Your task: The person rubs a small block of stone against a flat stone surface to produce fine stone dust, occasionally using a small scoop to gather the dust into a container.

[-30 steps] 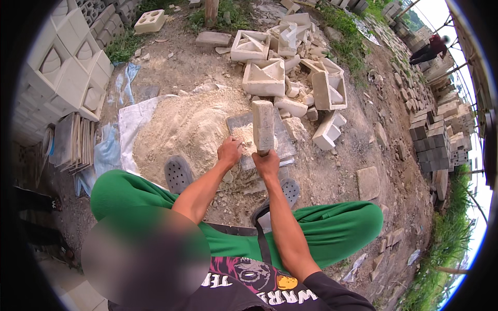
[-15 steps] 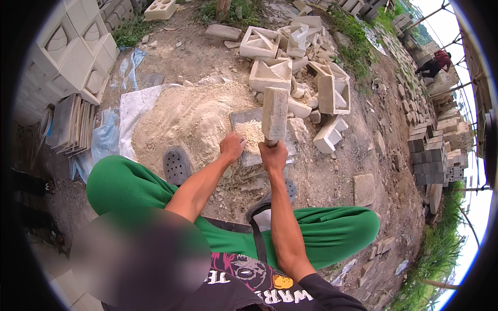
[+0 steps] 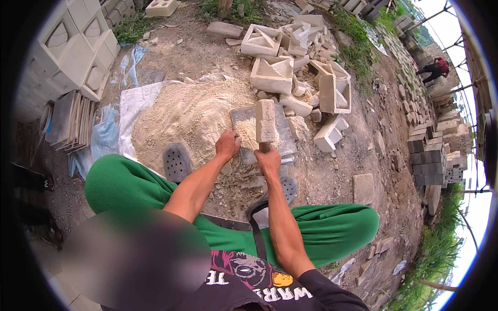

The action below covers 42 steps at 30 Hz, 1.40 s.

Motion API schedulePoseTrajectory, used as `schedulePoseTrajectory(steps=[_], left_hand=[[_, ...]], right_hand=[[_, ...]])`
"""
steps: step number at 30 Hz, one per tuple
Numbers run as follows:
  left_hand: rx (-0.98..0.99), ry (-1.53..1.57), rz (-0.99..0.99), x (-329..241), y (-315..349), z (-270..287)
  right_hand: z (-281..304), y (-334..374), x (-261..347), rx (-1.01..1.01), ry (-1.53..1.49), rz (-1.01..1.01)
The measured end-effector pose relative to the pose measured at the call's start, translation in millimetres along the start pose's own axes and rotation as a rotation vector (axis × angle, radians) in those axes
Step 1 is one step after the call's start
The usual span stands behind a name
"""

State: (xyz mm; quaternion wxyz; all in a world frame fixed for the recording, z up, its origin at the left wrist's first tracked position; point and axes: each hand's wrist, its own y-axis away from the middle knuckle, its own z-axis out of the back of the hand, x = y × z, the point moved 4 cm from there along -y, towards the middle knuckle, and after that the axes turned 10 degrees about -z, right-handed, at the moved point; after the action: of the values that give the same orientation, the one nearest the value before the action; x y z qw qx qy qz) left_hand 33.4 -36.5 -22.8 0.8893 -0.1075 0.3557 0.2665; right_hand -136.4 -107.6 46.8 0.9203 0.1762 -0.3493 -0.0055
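My right hand (image 3: 268,159) is wrapped round the handle of a mallet (image 3: 265,120) with a blocky, dust-covered head. The mallet head is over a grey slab (image 3: 282,132) strewn with pale crumbs (image 3: 248,136). At the slab's left edge is my left hand (image 3: 228,143), its fingers curled in beside the crumbs; what they hold, if anything, is too small to make out. A heap of pale crushed grit (image 3: 181,114) lies on a white sheet (image 3: 136,106) left of the slab.
Broken cream blocks (image 3: 271,75) are piled beyond the slab. Stacked cream blocks (image 3: 70,57) and thin boards (image 3: 72,122) stand at left. Grey blocks (image 3: 428,155) are stacked at right, where another person (image 3: 436,69) bends over. My grey clogs (image 3: 177,162) flank the work spot.
The mallet and my right hand have come down nearer the slab and slightly left. My left hand has shifted slightly left. The person far off at right has moved a little.
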Motion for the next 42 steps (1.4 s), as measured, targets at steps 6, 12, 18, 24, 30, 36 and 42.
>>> schedulePoseTrajectory(steps=[6,12,18,24,30,36,42], left_hand=[[-0.046,0.088,0.033,8.6,3.0,-1.2],[-0.089,0.118,0.053,14.6,3.0,-6.5],[0.032,0.062,-0.108,-28.9,-14.7,-15.5],[-0.043,0.042,0.061,7.0,-12.1,-8.3],[0.006,-0.105,-0.125,16.5,20.8,-1.3],[0.030,-0.175,-0.306,8.1,29.8,-5.7],[-0.122,-0.053,-0.246,-3.1,8.6,-7.2]], right_hand=[[-7.2,5.5,4.5,0.017,-0.034,0.012],[-37.2,-6.3,-40.5,0.169,0.203,-0.101],[1.4,-24.8,-34.5,0.086,-0.001,-0.132],[49.2,0.1,42.6,0.042,-0.186,0.010],[7.3,0.3,22.6,-0.015,-0.172,0.063],[-35.6,-9.9,-31.7,0.171,0.216,-0.179],[1.3,-14.2,-4.0,0.149,0.032,-0.171]])
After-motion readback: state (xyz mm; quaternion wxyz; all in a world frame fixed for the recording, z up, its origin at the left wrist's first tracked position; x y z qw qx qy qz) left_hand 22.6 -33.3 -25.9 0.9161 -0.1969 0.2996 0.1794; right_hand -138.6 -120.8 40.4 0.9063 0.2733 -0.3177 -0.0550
